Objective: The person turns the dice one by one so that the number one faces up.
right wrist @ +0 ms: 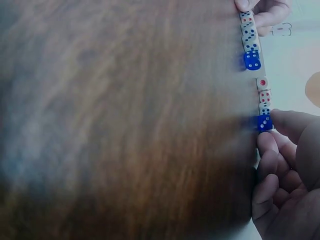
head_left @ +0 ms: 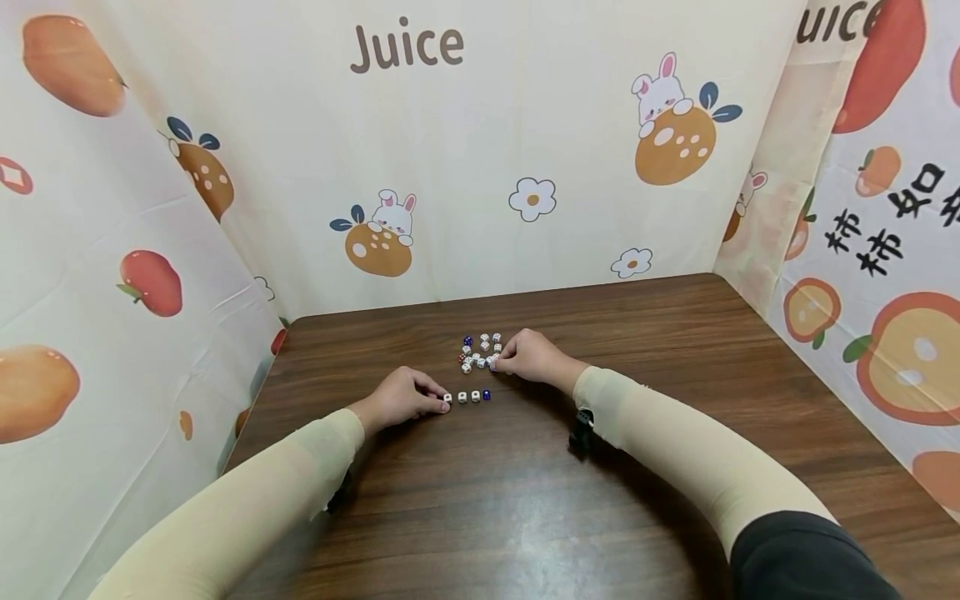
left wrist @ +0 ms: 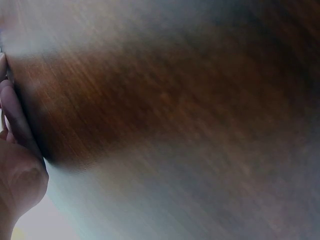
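My left hand (head_left: 402,397) pinches a white die (head_left: 447,398) between thumb and fingertip, at the left end of a short row. Two more white dice and a blue die (head_left: 487,395) continue this row to the right. Farther back, my right hand (head_left: 531,357) is at the right side of a loose cluster of small dice (head_left: 481,363). In the right wrist view, the fingers of the right hand (right wrist: 287,170) pinch a blue die (right wrist: 265,123), with red-dotted and blue-dotted white dice lined up beyond it. The left wrist view catches only part of the left hand (left wrist: 20,170); its die is hidden there.
The dice lie on a brown wood-grain table (head_left: 480,500). Behind it hangs a cream cloth (head_left: 487,125) printed with rabbits and fruit, with more printed cloth along both sides. Another blue die (head_left: 468,341) sits at the cluster's back left.
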### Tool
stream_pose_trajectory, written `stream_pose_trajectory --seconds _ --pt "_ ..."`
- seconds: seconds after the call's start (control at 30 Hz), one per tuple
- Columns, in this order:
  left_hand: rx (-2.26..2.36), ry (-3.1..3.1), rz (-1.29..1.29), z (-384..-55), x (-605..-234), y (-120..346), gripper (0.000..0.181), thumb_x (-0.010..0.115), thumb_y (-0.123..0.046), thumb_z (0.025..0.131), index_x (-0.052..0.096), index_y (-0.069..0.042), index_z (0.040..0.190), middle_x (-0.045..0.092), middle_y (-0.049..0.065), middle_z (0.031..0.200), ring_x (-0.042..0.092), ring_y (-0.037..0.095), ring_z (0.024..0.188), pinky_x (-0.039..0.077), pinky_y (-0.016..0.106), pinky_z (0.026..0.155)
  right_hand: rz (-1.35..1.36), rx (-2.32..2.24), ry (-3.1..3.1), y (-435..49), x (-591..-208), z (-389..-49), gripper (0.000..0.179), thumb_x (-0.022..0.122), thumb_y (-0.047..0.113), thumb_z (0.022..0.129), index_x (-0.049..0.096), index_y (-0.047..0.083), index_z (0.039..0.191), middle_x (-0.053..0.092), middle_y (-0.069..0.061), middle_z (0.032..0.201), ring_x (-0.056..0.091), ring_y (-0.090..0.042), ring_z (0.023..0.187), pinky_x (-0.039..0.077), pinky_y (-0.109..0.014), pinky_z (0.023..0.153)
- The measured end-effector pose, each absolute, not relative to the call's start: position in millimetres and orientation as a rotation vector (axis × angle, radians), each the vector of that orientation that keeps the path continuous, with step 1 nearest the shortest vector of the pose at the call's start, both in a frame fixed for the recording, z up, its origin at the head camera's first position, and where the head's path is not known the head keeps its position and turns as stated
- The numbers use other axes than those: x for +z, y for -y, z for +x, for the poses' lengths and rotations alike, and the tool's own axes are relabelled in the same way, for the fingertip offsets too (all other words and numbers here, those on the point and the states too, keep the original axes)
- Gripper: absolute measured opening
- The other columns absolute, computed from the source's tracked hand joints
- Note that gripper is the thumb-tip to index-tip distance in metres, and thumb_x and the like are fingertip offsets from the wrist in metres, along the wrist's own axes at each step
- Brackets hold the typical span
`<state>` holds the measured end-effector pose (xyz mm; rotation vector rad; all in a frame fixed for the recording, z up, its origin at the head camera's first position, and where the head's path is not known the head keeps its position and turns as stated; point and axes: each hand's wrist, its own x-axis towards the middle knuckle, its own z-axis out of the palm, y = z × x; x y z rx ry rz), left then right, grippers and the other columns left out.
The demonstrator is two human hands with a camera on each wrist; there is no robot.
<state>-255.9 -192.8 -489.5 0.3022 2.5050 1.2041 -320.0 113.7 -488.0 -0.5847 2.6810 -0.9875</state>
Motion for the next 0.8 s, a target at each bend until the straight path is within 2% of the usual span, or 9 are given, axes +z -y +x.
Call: stream_pose_trajectory --seconds 0.2,0.3,0.43,0.5,0.67,0.8 --pt "1.205 -2.507 0.306 -255.6 -489.1 192.9 0.019 0.097 -0.020 0.093 0.091 -0.011 0.108 0.076 -0.006 0.086 0.062 0.008 0.070 0.056 0.027 0.063 -0.626 -0.982 -2.691 -115.6 -488.0 -318.9 0.016 0.087 0.030 0.102 0.092 0.016 0.097 0.087 0.003 0.093 0.065 -0.006 0.077 0.056 -0.026 0.077" --pt "1.204 -2.505 0.306 -256.2 -489.4 193.4 0.018 0.097 -0.021 0.093 0.091 -0.011 0.108 0.075 -0.006 0.086 0.062 0.009 0.070 0.056 0.027 0.063 -0.627 -0.995 -2.680 -116.3 -487.7 -317.5 0.013 0.090 0.028 0.100 0.092 0.015 0.099 0.087 0.003 0.094 0.067 -0.006 0.081 0.056 -0.025 0.080" --pt "1.206 -2.504 0.305 -256.3 -489.6 193.4 0.018 0.097 -0.020 0.093 0.091 -0.011 0.108 0.075 -0.006 0.085 0.062 0.009 0.069 0.056 0.027 0.063 -0.605 -1.030 -2.659 -116.7 -487.0 -315.4 0.012 0.092 0.025 0.097 0.091 0.013 0.100 0.085 0.003 0.088 0.065 -0.006 0.077 0.055 -0.024 0.075" --pt "1.204 -2.504 0.305 -256.3 -490.0 193.2 0.018 0.097 -0.021 0.093 0.091 -0.011 0.108 0.075 -0.006 0.085 0.062 0.009 0.069 0.056 0.027 0.063 -0.595 -1.043 -2.657 -116.9 -486.8 -315.0 0.013 0.089 0.026 0.099 0.091 0.013 0.097 0.083 0.005 0.084 0.064 -0.006 0.073 0.054 -0.024 0.072" --pt "1.202 -2.505 0.297 -256.0 -489.2 192.7 0.018 0.097 -0.020 0.093 0.091 -0.011 0.107 0.076 -0.007 0.085 0.062 0.009 0.069 0.056 0.026 0.063 -0.581 -1.022 -2.693 -115.5 -488.1 -315.8 0.031 0.079 0.034 0.107 0.090 0.016 0.085 0.077 0.005 0.071 0.059 -0.007 0.060 0.052 -0.026 0.067" --pt "1.204 -2.508 0.295 -256.0 -489.1 192.2 0.019 0.098 -0.020 0.092 0.091 -0.011 0.107 0.076 -0.007 0.085 0.062 0.008 0.069 0.056 0.026 0.063 -0.560 -0.990 -2.726 -111.7 -490.8 -315.1 0.026 0.082 0.039 0.105 0.093 0.018 0.094 0.081 0.007 0.082 0.062 -0.008 0.069 0.054 -0.028 0.073"
